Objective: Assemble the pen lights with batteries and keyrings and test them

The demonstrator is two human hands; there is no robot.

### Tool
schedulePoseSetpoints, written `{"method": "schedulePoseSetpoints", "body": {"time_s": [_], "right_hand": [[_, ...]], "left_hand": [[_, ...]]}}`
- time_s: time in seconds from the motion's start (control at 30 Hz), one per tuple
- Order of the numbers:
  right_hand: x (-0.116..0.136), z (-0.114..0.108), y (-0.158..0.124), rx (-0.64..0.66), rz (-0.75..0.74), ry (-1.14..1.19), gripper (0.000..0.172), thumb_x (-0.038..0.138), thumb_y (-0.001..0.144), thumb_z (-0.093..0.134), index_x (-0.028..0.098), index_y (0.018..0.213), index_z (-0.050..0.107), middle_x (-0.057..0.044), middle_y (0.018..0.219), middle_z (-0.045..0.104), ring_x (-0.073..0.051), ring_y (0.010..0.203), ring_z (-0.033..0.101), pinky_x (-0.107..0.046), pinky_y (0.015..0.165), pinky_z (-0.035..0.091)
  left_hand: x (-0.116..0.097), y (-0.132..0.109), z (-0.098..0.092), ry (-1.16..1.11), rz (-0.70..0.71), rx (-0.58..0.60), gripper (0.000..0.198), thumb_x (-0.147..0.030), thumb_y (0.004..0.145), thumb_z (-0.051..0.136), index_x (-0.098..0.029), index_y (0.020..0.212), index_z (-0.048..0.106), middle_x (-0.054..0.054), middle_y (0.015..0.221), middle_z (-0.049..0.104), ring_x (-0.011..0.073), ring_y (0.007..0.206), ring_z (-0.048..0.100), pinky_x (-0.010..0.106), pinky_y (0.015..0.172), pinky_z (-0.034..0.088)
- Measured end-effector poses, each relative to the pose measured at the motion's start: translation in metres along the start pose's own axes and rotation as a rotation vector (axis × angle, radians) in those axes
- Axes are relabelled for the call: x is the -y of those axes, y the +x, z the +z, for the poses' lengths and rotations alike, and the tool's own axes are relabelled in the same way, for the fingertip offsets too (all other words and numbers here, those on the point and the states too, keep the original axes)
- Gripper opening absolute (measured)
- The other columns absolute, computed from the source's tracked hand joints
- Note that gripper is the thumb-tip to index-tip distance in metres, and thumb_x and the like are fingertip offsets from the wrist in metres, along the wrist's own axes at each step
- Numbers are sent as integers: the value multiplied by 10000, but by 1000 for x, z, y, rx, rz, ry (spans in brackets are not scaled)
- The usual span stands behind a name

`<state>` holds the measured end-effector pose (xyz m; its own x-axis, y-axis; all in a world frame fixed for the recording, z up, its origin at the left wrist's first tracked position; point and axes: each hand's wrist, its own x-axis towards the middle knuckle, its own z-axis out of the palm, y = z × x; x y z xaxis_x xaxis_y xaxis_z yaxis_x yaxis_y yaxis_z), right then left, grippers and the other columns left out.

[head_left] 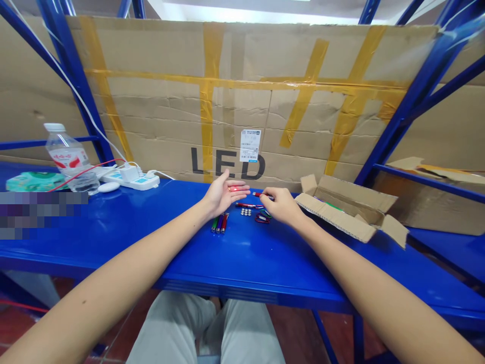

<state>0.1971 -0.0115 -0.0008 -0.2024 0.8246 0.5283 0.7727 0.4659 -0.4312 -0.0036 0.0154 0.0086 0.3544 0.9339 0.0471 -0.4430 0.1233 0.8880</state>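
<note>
left hand (222, 196) spread with a red dot (234, 189); right hand (282, 205) pinches a slim red pointer (258, 194).

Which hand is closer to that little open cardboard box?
Right. The right hand, pinching a small red pointer, sits just left of the cardboard box; the left hand lies open farther left.

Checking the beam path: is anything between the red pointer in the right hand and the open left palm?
Nothing visible. The right hand holds the red pointer toward the left hand, where a red spot glows on the fingers. The gap between is free; a second pointer and batteries lie nearer, on the table.
</note>
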Motion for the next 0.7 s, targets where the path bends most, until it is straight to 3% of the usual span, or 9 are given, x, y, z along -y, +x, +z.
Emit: {"method": "schedulePoseSetpoints", "body": {"time_s": [0.2, 0.33, 0.53, 0.7], "right_hand": [[0, -1, 0, 46, -9, -5, 280, 294, 884, 480, 146, 745, 672, -43, 721, 696, -144, 639, 545, -267, 604, 330], [-11, -1, 3, 114, -68, -41, 278, 327, 958, 452, 166, 938, 678, -71, 897, 737, -178, 774, 617, -266, 674, 380], [-57, 12, 18, 172, -31, -361, 298, 295, 984, 437, 140, 1032, 686, -161, 1058, 714, -242, 948, 635, -302, 777, 407], [-73, 28, 35, 231, 27, -365, 307, 298, 957, 487, 129, 975, 743, -144, 928, 726, -219, 859, 638, -285, 747, 412]], "left_hand": [[1, -2, 1, 30, -2, 11, 630, -572, 976, 335, -36, 1031, 661, 256, 1077, 705, 299, 1020, 695, 411, 972, 512], [2, -1, -1, 138, 41, 21, 570, -553, 978, 368, -78, 936, 681, 215, 1046, 720, 264, 923, 708, 385, 874, 538], [2, 9, -9, 477, 165, -159, 236, -276, 931, 556, -114, 820, 687, 119, 868, 723, 157, 700, 666, 292, 692, 497], [2, 16, -19, 562, 163, -247, 143, -165, 848, 579, -122, 754, 678, 97, 824, 709, 140, 646, 631, 280, 622, 466]]}}
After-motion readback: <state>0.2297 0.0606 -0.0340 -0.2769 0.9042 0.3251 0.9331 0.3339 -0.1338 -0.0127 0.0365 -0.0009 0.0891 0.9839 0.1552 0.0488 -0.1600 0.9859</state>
